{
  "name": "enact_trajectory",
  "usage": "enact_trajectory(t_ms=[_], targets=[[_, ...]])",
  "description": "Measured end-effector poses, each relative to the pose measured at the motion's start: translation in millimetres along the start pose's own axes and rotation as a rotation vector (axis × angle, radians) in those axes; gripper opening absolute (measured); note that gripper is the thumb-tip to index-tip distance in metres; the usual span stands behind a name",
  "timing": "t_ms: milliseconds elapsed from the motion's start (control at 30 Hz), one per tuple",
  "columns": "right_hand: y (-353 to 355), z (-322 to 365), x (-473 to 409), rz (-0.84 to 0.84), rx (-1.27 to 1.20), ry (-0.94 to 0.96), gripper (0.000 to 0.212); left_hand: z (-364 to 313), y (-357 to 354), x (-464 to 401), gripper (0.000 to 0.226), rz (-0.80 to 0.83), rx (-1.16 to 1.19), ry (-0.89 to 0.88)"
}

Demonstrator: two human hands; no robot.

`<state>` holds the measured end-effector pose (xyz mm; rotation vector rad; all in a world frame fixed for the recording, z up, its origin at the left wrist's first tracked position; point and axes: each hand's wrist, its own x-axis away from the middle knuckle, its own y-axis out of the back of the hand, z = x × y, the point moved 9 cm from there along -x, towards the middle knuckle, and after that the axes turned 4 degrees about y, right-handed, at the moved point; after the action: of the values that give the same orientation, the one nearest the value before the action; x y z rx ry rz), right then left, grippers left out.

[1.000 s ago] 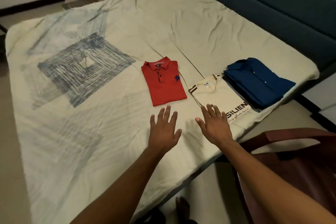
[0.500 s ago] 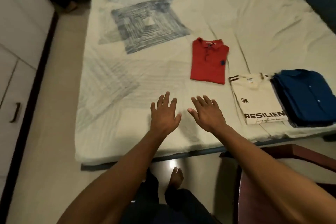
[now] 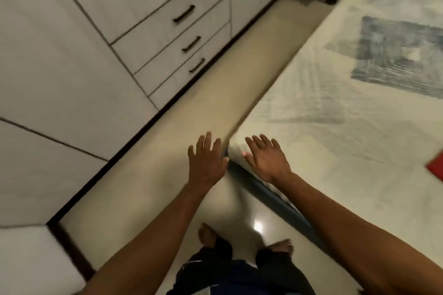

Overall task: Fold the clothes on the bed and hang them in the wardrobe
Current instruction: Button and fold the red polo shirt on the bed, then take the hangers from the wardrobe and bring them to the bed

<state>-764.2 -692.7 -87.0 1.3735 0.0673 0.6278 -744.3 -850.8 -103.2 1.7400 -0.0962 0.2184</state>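
- fingers [image 3: 208, 141] of the left hand [image 3: 207, 163] are spread and straight, grasping nothing; the hand hangs over the floor [image 3: 203, 103] just off the bed's near corner.
- fingers of the right hand [image 3: 266, 159] are likewise loose and splayed, empty, held above the corner of the bed [image 3: 323, 139].
- both hands ride out in front with nothing in them, which i judge to be a turn away from the bed toward the wardrobe [image 3: 96, 43], perhaps to open a door before any garment is carried.
- only a red corner of one garment [image 3: 435, 167] shows, lying flat at the bed's right edge, cut off by the frame; its straight edge suggests it is folded.
- wardrobe doors and its three drawers with dark handles [image 3: 184, 14] look shut, so nothing is hung yet.
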Motion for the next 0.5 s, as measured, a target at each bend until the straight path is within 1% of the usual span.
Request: enact_trajectory(t_ms=[33,100,167,200,267,300,367,500], targets=[[1.1,37.6,-22.2,0.0,0.009,0.062,0.082,40.1,9.9,3.0,0.066,-0.038,0.002,0.047],[3.1,90.5,-53.1,-0.01,0.007,0.151,0.07,95.9,25.6,7.8,0.065,-0.084,0.026,0.124],[3.9,152.9,-85.0,-0.02,0.009,0.252,0.063,159.3,44.6,17.0,0.064,-0.125,0.039,0.229],[6.4,188.0,-100.5,-0.026,0.019,0.306,0.062,192.8,55.5,21.9,0.064,-0.151,0.037,0.286],[15.6,239.8,-120.0,-0.047,0.03,0.389,0.061,238.5,75.0,29.7,0.065,-0.18,0.038,0.375],[21.6,268.6,-130.3,-0.059,0.035,0.436,0.061,263.4,87.9,35.4,0.064,-0.223,0.036,0.417],[32.8,320.4,-147.5,-0.087,0.044,0.526,0.06,305.7,112.6,46.9,0.063,-0.3,0.035,0.502],[57.5,409.0,-175.1,-0.137,0.064,0.689,0.057,374.2,154.3,68.8,0.062,-0.387,0.06,0.662]])
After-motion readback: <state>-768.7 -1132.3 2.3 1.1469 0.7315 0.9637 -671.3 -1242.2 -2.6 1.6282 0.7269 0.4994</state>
